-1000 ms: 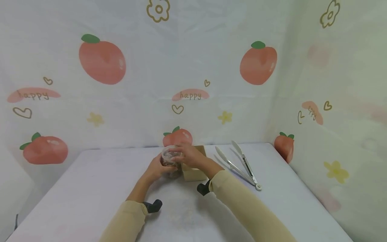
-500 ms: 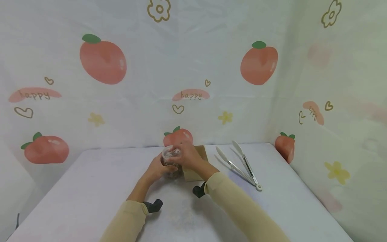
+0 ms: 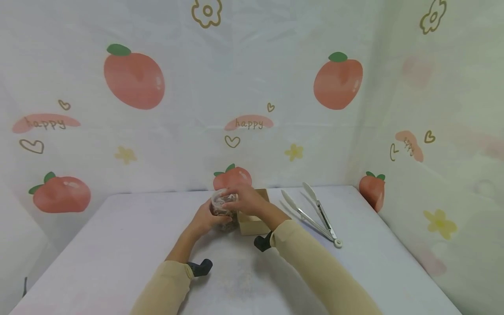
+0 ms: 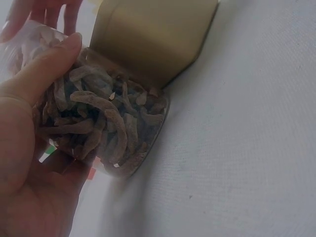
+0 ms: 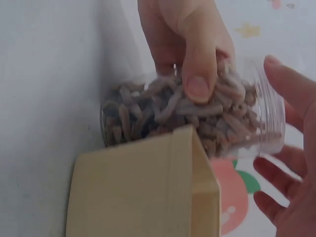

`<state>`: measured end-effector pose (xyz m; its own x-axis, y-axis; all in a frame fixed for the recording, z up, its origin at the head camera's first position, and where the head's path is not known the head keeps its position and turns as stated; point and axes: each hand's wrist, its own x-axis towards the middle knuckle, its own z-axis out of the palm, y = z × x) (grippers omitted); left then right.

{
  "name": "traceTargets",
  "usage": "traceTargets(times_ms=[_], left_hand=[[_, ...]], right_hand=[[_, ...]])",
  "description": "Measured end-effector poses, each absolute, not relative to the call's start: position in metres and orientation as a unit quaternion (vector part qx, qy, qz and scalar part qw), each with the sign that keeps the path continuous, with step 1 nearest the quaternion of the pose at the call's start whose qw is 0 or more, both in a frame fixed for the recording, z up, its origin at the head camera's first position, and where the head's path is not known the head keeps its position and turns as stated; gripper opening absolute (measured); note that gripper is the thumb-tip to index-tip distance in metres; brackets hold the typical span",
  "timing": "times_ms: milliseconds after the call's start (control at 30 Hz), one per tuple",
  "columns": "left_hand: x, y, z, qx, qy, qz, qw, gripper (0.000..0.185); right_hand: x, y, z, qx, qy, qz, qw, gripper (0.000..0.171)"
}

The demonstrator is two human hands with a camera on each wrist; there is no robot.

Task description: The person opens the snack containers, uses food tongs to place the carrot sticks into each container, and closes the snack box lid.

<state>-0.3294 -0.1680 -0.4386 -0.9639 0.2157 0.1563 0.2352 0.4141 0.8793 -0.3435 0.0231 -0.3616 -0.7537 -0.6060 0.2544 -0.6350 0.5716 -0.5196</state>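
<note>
Two hands at a clear jar beside a small cardboard box, near the back edge of the surface

The left hand (image 3: 202, 218) grips the clear jar (image 3: 222, 210) from the side, thumb and fingers curled round its wall, probably to keep it steady. The right hand (image 3: 245, 201) is at the jar's mouth, its fingers (image 5: 279, 81) spread and loosely bent around the rim; I cannot tell if they grip it. The jar, full of brown dried strips (image 4: 106, 123), stands touching the left side of the cardboard box (image 3: 253, 224), close to the middle of the back edge. Metal tongs (image 3: 313, 214) lie apart, toward the back right corner. No label is visible on jar or box. The backdrop (image 3: 252, 87) shows the word "happy" (image 3: 248, 124) among peaches.
</note>
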Motion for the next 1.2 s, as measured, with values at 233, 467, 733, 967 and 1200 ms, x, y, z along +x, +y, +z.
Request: traceTargets(times_ms=[233, 467, 733, 967, 1200], left_hand=[[-0.330, -0.167, -0.437, -0.139, -0.838, -0.528, 0.013, 0.085], [-0.331, -0.167, -0.437, -0.140, -0.838, -0.527, 0.009, 0.082], [-0.332, -0.167, -0.439, -0.134, -0.842, -0.522, 0.006, 0.086], [-0.332, -0.166, -0.438, -0.137, -0.834, -0.534, 0.008, 0.084], [-0.329, -0.166, -0.439, -0.131, -0.836, -0.533, 0.005, 0.086]], right_hand=[[-0.340, 0.009, -0.360, 0.284, -0.921, 0.249, 0.099, 0.038], [-0.337, 0.004, -0.364, 0.261, -0.924, 0.243, 0.139, 0.041], [-0.339, 0.023, -0.361, 0.352, -0.872, 0.341, -0.017, 0.038], [-0.345, 0.037, -0.359, 0.413, -0.848, 0.322, -0.081, 0.046], [-0.343, 0.029, -0.364, 0.370, -0.874, 0.315, -0.008, 0.041]])
